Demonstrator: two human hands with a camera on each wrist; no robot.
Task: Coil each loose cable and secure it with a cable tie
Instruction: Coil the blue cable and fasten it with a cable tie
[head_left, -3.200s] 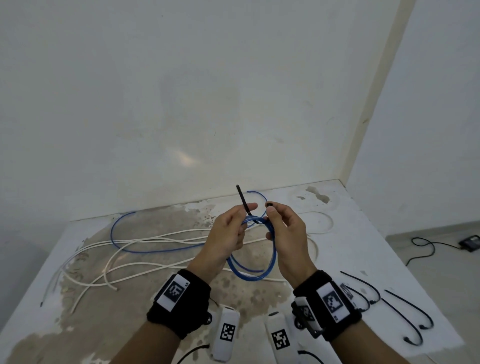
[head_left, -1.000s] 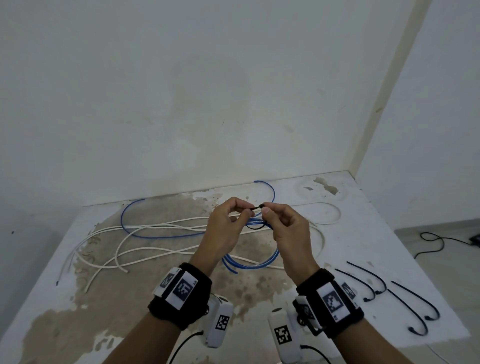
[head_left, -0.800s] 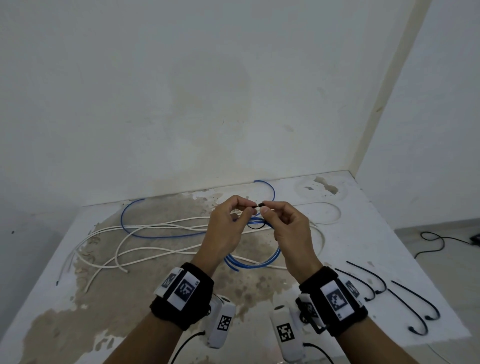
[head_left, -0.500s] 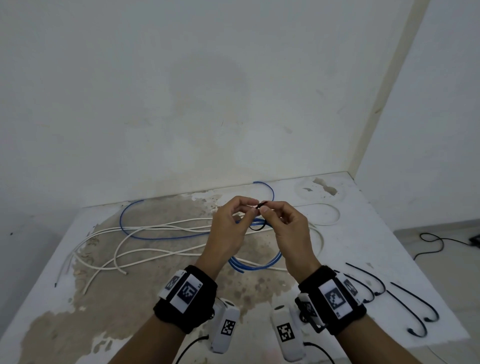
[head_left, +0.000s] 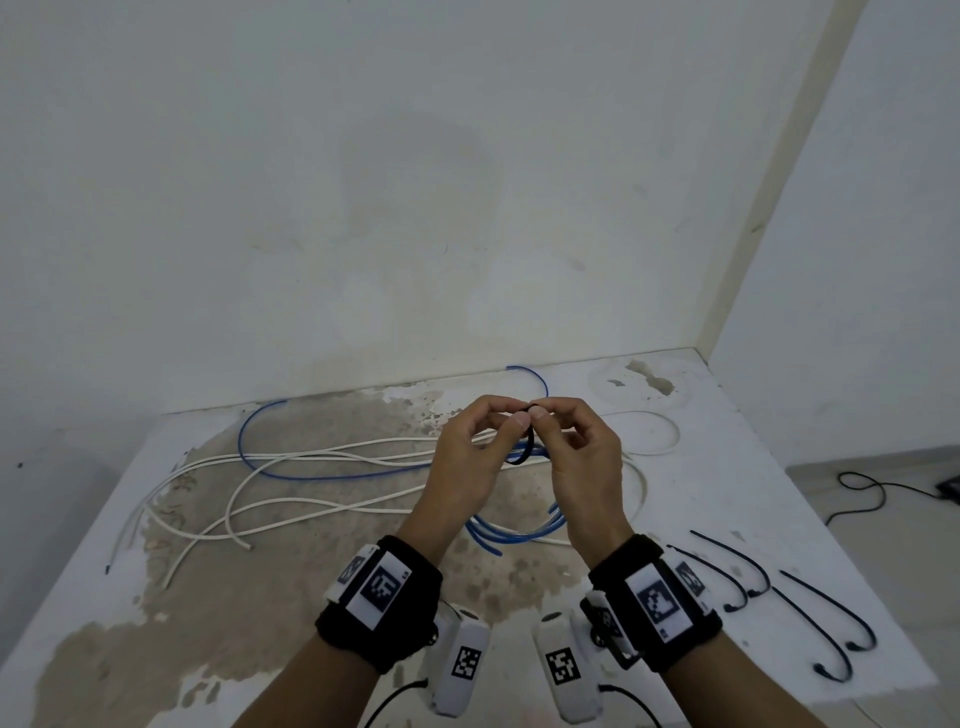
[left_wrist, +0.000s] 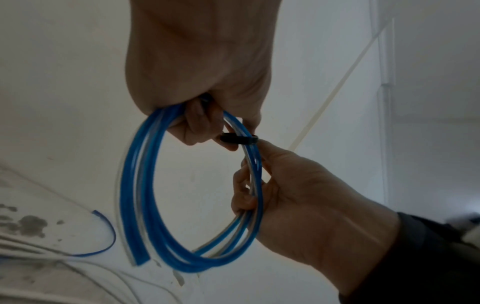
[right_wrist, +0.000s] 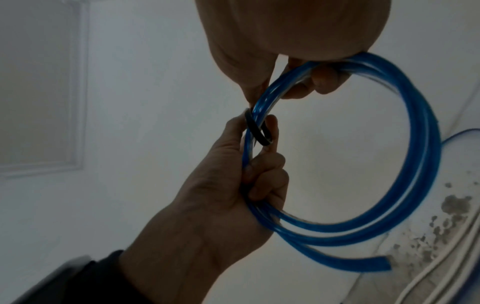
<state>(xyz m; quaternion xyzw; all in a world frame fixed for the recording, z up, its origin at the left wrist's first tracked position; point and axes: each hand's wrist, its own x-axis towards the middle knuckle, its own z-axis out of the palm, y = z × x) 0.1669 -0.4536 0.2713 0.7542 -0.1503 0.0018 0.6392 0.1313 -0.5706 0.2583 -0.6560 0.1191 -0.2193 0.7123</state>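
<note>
A coil of thin blue plastic cable (head_left: 519, 532) is held up in the air above the worn white table (head_left: 691, 493), between the two hands. The coil is made of a few round loops that hang down below the hands. One cut end of the blue cable sticks out at the bottom of the coil.

A thin black plastic cable tie (left_wrist: 239, 139) is looped around the strands at the top of the coil. The loop of the tie is loose, with room left inside it.

The left hand (head_left: 470, 460) is curled, and the coil is gripped by its lower fingers. The black tie is pinched by its thumb and first finger. The right hand (head_left: 584, 457) is curled too. The coil is gripped by its lower fingers, and the top of the tie is pinched by its thumb and first finger. The fingertips of both hands are touching at the tie.

A second long blue cable (head_left: 291, 470) is laid loose on the table behind the hands. Several long white cables (head_left: 322, 506) are spread out across the table on the left. Four spare black cable ties (head_left: 810, 618) with bent ends are laid side by side near the right edge of the table.
</note>
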